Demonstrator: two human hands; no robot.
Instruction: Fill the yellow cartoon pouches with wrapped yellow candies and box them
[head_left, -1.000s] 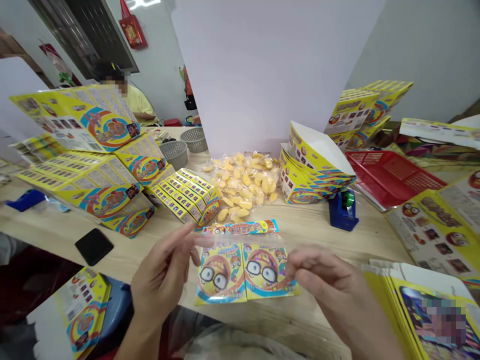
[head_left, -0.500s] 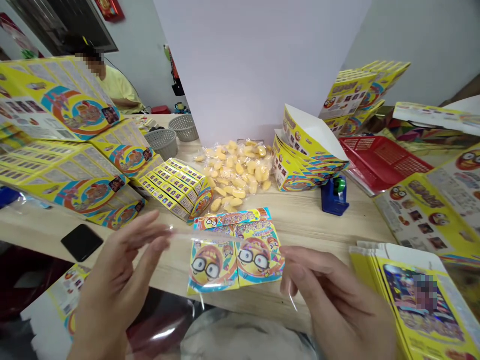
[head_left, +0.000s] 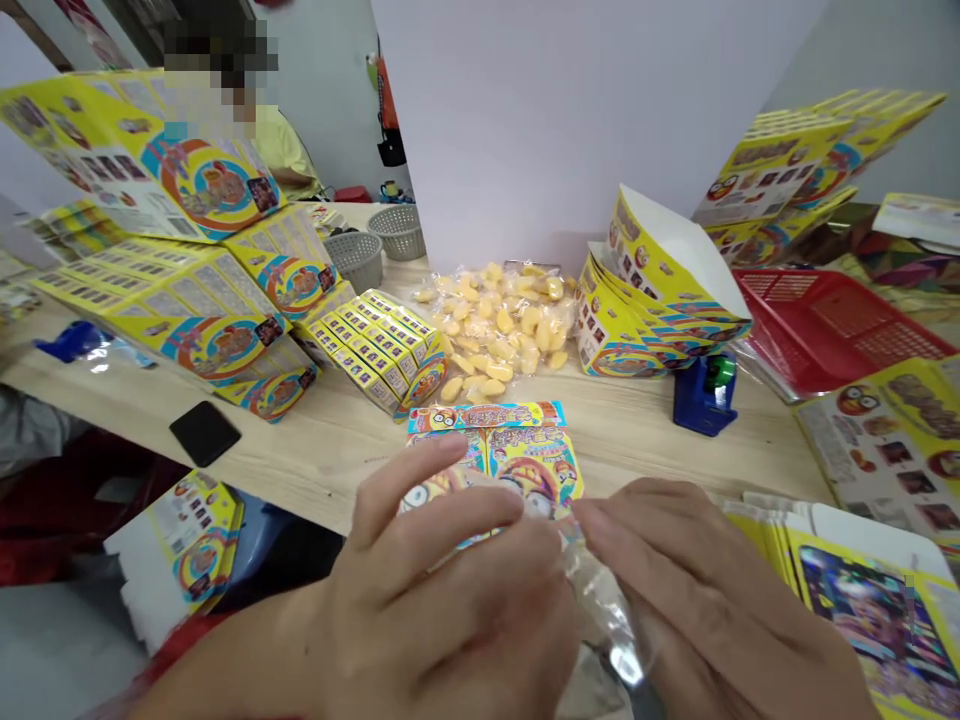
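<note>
A crumpled piece of clear plastic film [head_left: 604,595] shines between my two hands, close to me. My left hand [head_left: 465,590] is in front of it, index finger raised and the other fingers curled in toward the film. On the other side, my right hand [head_left: 697,590] has its fingers pressed together against the film; its thumb is hidden. Just beyond the hands, two colourful cartoon-face boxes [head_left: 536,455] stand side by side on the table, with a narrow printed strip [head_left: 487,415] along their far edge. My hands cover their lower parts.
Wrapped yellow pieces [head_left: 502,335] lie in a heap behind. Stacked yellow cartons [head_left: 210,290] and a black phone [head_left: 204,433] are at left. Display boxes [head_left: 652,300], a blue tape dispenser [head_left: 703,395], a red basket [head_left: 847,320] and flat cartons [head_left: 862,590] stand right. A person sits far left.
My left hand has moved right and closer, so both hands now meet around the film, which was stretched between them. The film has crumpled. The view has shifted slightly left.
</note>
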